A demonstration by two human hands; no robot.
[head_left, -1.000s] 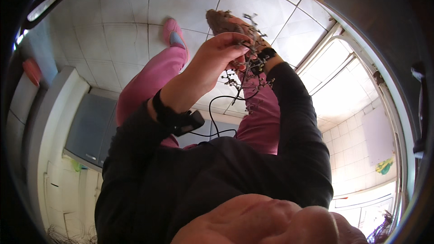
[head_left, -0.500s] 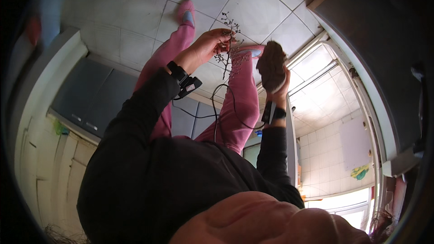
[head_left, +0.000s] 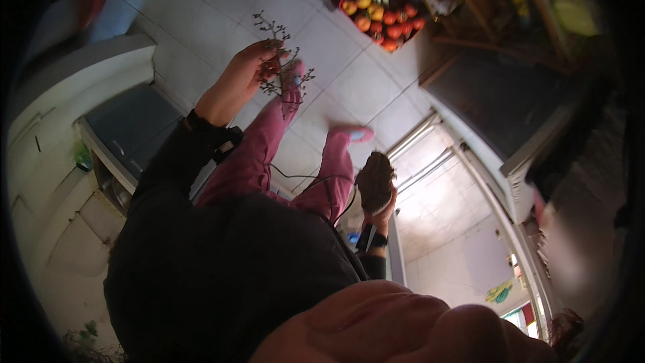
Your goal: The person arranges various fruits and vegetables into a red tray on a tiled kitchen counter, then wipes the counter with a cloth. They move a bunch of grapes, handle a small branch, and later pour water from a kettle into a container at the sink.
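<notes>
In my left hand (head_left: 243,74) is a bare, branching stem (head_left: 282,84), like a grape stalk stripped of its fruit. My fingers are closed round its middle, and its small knobbed twigs stick out above and below. Lower and to the right, my right hand (head_left: 384,210) grips a dark brown, oblong thing (head_left: 376,180) with a rough surface. It stands upright in the hand and hides most of the fingers; its kind is unclear. Both wrists wear black bands, and a thin black cable (head_left: 295,176) loops in front of my pink trousers.
On the tiled floor (head_left: 329,47) ahead stands a container of tomatoes (head_left: 396,29) and yellowish fruit, with leafy green stalks behind. Wooden shelves (head_left: 470,0) hold goods at the far right. A sliding door frame (head_left: 470,168) lies right, grey cabinets (head_left: 131,124) left.
My view has turned, bringing the tomatoes and shelves into sight. Both hands appear farther left and the right one lower, each still holding the same thing. My feet have changed position.
</notes>
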